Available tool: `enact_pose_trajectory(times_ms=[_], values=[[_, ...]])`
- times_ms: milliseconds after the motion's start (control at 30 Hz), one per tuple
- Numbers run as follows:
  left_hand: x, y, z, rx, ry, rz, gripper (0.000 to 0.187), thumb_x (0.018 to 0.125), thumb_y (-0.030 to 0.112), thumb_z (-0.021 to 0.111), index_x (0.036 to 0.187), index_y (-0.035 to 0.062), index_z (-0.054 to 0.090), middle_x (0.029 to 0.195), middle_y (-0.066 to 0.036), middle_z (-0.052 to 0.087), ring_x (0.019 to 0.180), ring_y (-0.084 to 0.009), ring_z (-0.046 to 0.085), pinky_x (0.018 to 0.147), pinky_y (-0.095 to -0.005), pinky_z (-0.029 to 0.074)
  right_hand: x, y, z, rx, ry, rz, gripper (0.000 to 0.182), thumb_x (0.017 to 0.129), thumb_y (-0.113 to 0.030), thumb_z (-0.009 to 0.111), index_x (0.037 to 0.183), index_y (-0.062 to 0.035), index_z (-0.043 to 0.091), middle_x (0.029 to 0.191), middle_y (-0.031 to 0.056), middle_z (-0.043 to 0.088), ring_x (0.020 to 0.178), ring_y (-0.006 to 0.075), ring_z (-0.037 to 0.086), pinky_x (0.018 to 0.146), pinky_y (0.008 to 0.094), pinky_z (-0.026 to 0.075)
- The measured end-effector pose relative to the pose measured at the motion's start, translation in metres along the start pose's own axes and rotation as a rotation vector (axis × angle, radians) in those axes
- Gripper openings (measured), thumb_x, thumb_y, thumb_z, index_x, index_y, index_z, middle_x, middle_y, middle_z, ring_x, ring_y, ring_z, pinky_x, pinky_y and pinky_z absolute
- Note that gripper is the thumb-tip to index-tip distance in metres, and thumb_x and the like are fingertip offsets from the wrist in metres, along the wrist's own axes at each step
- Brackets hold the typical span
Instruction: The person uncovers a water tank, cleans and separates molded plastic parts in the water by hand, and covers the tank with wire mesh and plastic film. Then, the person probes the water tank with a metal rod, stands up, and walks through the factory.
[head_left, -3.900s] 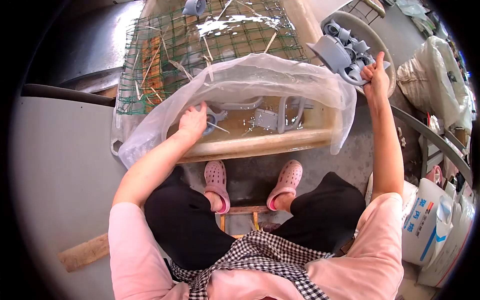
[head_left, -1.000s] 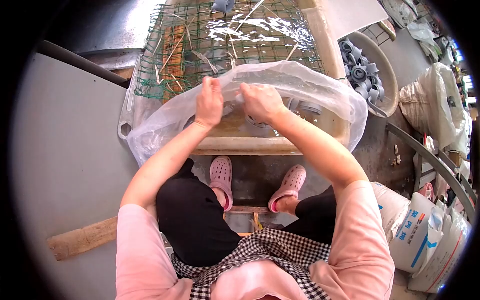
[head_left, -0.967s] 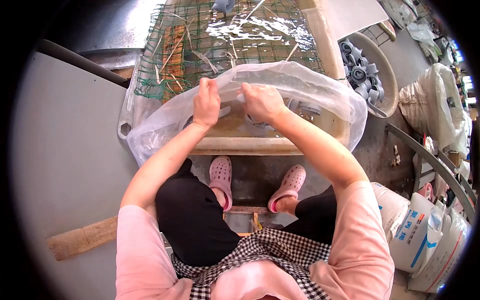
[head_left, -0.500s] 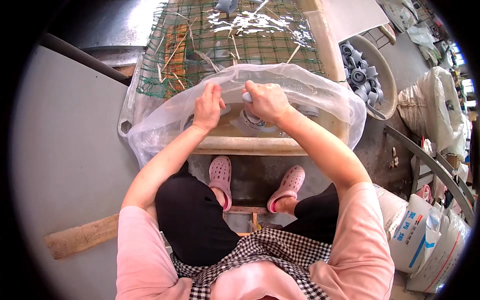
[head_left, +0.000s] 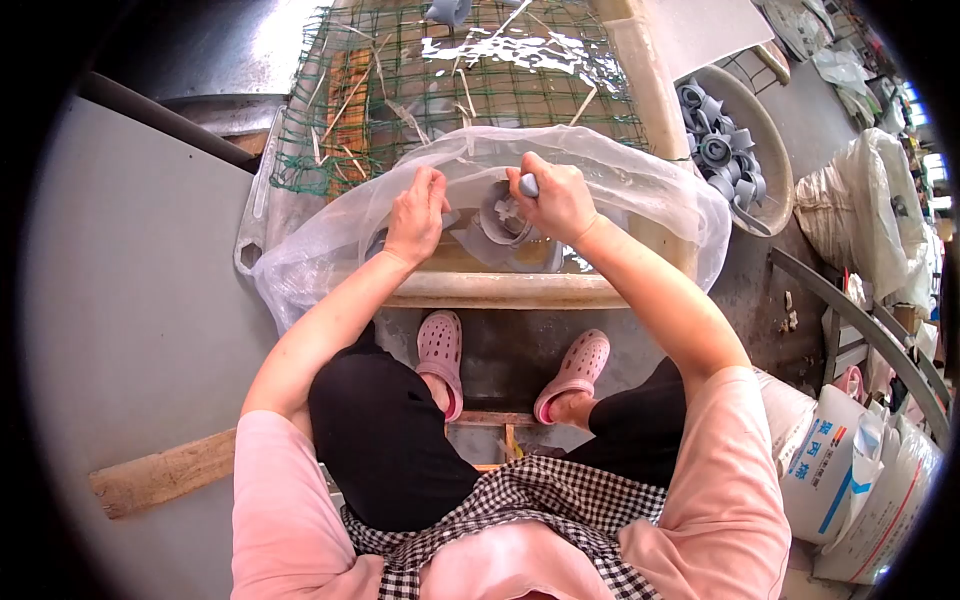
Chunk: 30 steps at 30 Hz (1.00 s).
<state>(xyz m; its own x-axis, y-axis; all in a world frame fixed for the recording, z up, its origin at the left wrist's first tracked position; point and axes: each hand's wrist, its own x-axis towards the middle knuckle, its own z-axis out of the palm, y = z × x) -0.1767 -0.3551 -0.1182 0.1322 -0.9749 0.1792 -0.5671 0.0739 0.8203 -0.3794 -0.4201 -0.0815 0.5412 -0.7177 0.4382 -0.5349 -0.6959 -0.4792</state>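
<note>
My right hand (head_left: 557,205) is closed round a grey, round-ended piece (head_left: 528,185) like a handle; the rest of it is hidden by my fingers. Just below and left of that hand, a grey curved plastic part (head_left: 503,215) sits at the water in a pale tub (head_left: 500,290). My left hand (head_left: 416,217) hovers near the tub's left side, fingers pressed together; whatever they may hold is too small to make out. Both hands are over a sheer white mesh cloth (head_left: 610,175) draped across the tub. More grey parts show dimly under the water.
Green netting (head_left: 430,110) with straw-like strips spans the tub's far part, with a grey part (head_left: 448,12) at its far end. A round basin (head_left: 775,130) of grey plastic parts stands at the right. A wrench (head_left: 252,220) lies by the tub's left edge. White sacks (head_left: 825,460) stand lower right.
My right hand has shifted right with the grey handle-like piece, uncovering more of the curved plastic part below. My left hand has barely moved.
</note>
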Motion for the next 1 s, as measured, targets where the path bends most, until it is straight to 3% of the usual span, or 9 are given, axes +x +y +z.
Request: enact_pose_trajectory(times_ms=[167,267,433,533,567,633,833,967,1000], values=[[0.000,-0.001,0.001,0.012,-0.021,0.000,0.014,0.095,0.019,0.043,0.095,0.0050,0.046,0.062,-0.014,0.058,0.062,-0.0347,0.060,0.058,-0.0426,0.044,0.002,0.003,-0.003,0.077,0.067,-0.033,0.022,0.085,-0.022,0.060,0.074,-0.0065,0.048,0.055,0.0162,0.054,0.055,0.0353,0.058,0.049,0.0434,0.045],[-0.002,-0.007,-0.001,0.191,0.003,0.083,0.016,0.090,0.014,0.053,0.101,0.0034,0.050,0.080,-0.014,0.060,0.076,-0.0273,0.061,0.066,-0.0349,0.046,0.001,0.003,-0.004,0.076,0.070,-0.045,0.022,0.085,-0.022,0.059,0.074,-0.0064,0.047,0.056,0.0156,0.054,0.054,0.0351,0.058,0.049,0.0433,0.045],[0.001,0.018,-0.027,0.904,0.133,0.573,0.040,0.077,0.006,0.059,0.115,0.0030,0.047,0.111,-0.016,0.053,0.107,-0.0313,0.050,0.089,-0.0409,0.041,-0.016,0.001,-0.002,0.016,0.023,-0.115,0.026,0.082,-0.020,0.065,0.071,-0.0054,0.047,0.056,0.0146,0.053,0.054,0.0343,0.056,0.048,0.0405,0.043],[0.004,-0.004,-0.033,1.154,0.279,0.471,0.036,0.076,0.006,0.058,0.111,0.0058,0.051,0.103,-0.014,0.057,0.101,-0.0292,0.054,0.087,-0.0438,0.041,-0.033,0.008,0.009,-0.005,-0.050,-0.166,0.031,0.080,-0.027,0.067,0.070,-0.0059,0.046,0.058,0.0135,0.052,0.055,0.0331,0.056,0.049,0.0402,0.043],[0.002,-0.014,-0.037,1.157,0.281,0.468,0.036,0.076,0.006,0.058,0.111,0.0058,0.051,0.103,-0.014,0.057,0.101,-0.0292,0.054,0.087,-0.0438,0.041,-0.037,0.009,0.011,0.006,-0.094,-0.183,0.035,0.079,-0.032,0.068,0.070,-0.0059,0.045,0.060,0.0131,0.052,0.057,0.0326,0.056,0.050,0.0400,0.043],[-0.001,-0.026,-0.049,1.033,-0.144,0.015,0.023,0.080,0.007,0.050,0.103,0.0072,0.053,0.095,-0.011,0.058,0.095,-0.0267,0.056,0.083,-0.0426,0.042,-0.045,0.007,0.011,-0.056,-0.252,-0.135,0.041,0.078,-0.041,0.066,0.075,-0.0049,0.047,0.070,0.0142,0.054,0.066,0.0323,0.056,0.057,0.0403,0.044],[-0.019,0.015,-0.089,0.668,0.120,0.237,0.020,0.077,-0.001,0.049,0.096,0.0041,0.054,0.084,-0.014,0.058,0.082,-0.0328,0.058,0.074,-0.0413,0.046,-0.066,0.013,0.034,0.040,-0.633,-0.135,0.050,0.085,-0.053,0.049,0.089,-0.0028,0.048,0.089,0.0154,0.055,0.089,0.0339,0.054,0.079,0.0449,0.039],[-0.049,0.018,-0.105,0.318,-0.043,0.315,0.025,0.074,-0.007,0.051,0.098,-0.0006,0.055,0.092,-0.017,0.060,0.085,-0.0343,0.059,0.074,-0.0411,0.046,-0.080,0.025,0.068,-0.043,-0.820,0.105,0.055,0.088,-0.055,0.043,0.114,-0.0083,0.052,0.109,0.0197,0.053,0.107,0.0303,0.050,0.094,0.0452,0.033],[-0.057,0.024,-0.110,0.168,-0.252,0.097,0.024,0.076,-0.006,0.052,0.098,-0.0001,0.055,0.091,-0.017,0.060,0.084,-0.0323,0.059,0.075,-0.0388,0.046,-0.071,0.022,0.067,-0.052,-0.947,0.235,0.055,0.089,-0.054,0.042,0.127,-0.0155,0.048,0.121,0.0205,0.050,0.116,0.0302,0.047,0.100,0.0430,0.032]])
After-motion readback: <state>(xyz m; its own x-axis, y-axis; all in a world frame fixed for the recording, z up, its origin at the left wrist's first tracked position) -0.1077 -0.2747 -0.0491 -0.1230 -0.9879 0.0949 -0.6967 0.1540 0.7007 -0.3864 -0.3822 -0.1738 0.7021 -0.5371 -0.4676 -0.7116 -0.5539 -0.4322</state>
